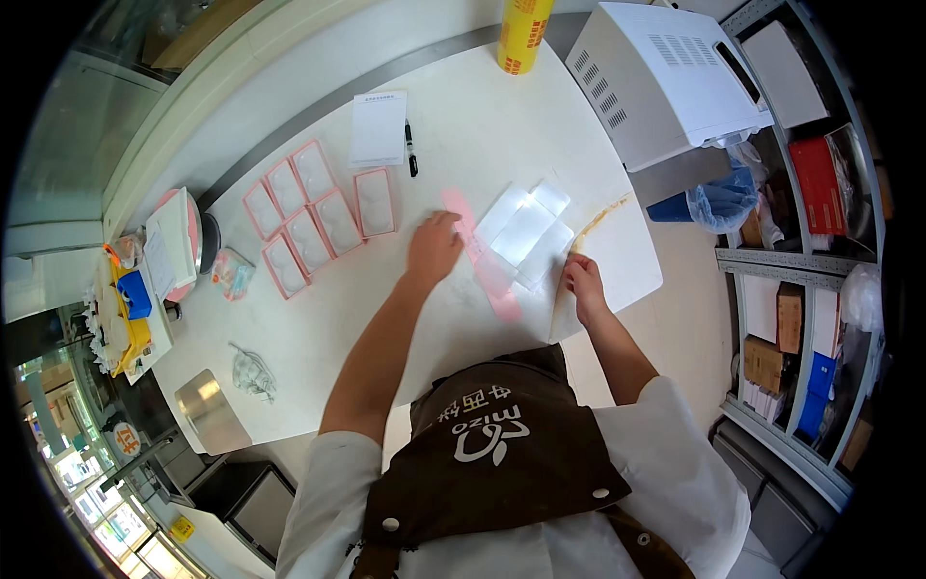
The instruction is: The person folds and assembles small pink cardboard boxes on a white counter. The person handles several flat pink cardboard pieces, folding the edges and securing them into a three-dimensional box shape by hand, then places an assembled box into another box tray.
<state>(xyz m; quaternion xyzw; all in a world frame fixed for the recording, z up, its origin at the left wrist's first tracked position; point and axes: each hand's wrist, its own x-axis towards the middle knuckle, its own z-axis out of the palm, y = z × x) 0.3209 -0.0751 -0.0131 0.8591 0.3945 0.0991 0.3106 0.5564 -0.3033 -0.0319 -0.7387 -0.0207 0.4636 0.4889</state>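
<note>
A long pink paper strip (490,278) lies slanting across the white table in front of me. My left hand (434,249) rests at its upper left edge, fingers partly spread and fingertips touching the strip. Just right of it lies a clear, flat, unfolded plastic box sheet (526,232), overlapping the strip's right side. My right hand (583,283) is closed in a pinch at the near end of a brownish, uneven line (600,222) along the edge of a white board (617,265). What sits between those fingertips is too small to make out.
Several pink-rimmed boxes with clear tops (318,217) stand at left. Beyond them are a paper pad (378,130) and a black marker (411,150). A yellow roll (524,39) and white appliance (666,77) stand at the back. A metal plate (214,410) lies near left.
</note>
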